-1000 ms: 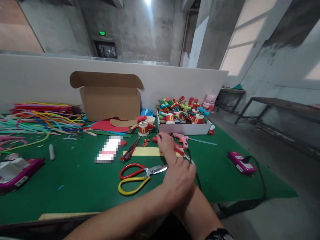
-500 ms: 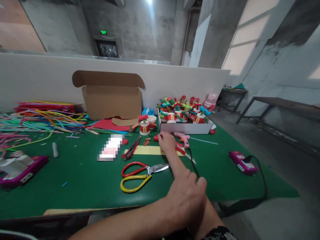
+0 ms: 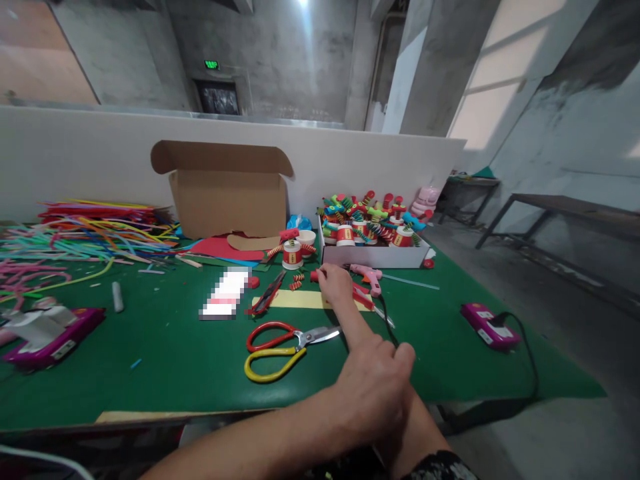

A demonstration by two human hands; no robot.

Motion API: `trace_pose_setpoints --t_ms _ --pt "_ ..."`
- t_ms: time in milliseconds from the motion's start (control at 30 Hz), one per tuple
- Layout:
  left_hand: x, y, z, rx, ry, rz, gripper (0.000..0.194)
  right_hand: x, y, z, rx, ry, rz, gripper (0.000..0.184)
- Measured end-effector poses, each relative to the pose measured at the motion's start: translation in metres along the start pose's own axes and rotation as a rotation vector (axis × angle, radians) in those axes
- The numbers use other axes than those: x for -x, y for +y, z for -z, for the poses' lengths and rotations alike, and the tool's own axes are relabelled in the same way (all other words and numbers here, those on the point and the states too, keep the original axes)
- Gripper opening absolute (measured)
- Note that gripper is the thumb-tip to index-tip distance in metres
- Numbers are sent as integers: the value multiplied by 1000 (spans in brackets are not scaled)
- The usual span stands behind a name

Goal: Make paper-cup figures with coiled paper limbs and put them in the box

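My left hand [image 3: 373, 380] is wrapped round my right forearm, its fingers curled over the top. Further up the table, my right hand [image 3: 336, 285] is closed at a small red piece [image 3: 315, 275], which shows at its fingertips; the grip itself is partly hidden. Beneath that hand lies a pale yellow strip [image 3: 290, 300], with a red-handled tool [image 3: 364, 297] partly covered beside it. Large scissors [image 3: 280, 347] with one red and one yellow handle lie open to the left. Red-handled pliers [image 3: 267, 295] and striped paper coils [image 3: 297, 281] are nearby.
A white box [image 3: 375, 257] of colourful cup figures stands behind, with one figure [image 3: 292, 255] outside it. A pink glue gun [image 3: 369, 279] trails a cord. Purple power strips [image 3: 55, 340] lie left and right [image 3: 490, 327]. Coloured strips [image 3: 100, 233] pile up near a cardboard box [image 3: 230, 207].
The whole view has shifted slightly, so things appear a little further right. Both hands keep the same pose, and nothing on the table has visibly moved.
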State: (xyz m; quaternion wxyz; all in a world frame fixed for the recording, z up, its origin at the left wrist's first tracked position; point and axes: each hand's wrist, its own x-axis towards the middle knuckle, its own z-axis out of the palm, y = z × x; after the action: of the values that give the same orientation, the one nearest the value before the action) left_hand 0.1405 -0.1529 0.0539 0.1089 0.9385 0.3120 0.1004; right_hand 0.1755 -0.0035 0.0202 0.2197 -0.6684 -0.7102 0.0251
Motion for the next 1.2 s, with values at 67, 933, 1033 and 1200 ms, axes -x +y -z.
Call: trace_pose_setpoints --t_ms 67,933,1033,1200 --pt "-5 -11 3 -60 50 63 16 0 1 -1 -4 6 9 27" --pt "52 -195 27 -244 40 842 32 -1 -1 2 -4 -88 -18 28" --pt "53 -201 32 -190 55 877 33 -3 0 2 -30 -83 -18 26" --pt "68 -210 57 -136 170 927 30 -1 -8 -6 -169 -194 242 17"
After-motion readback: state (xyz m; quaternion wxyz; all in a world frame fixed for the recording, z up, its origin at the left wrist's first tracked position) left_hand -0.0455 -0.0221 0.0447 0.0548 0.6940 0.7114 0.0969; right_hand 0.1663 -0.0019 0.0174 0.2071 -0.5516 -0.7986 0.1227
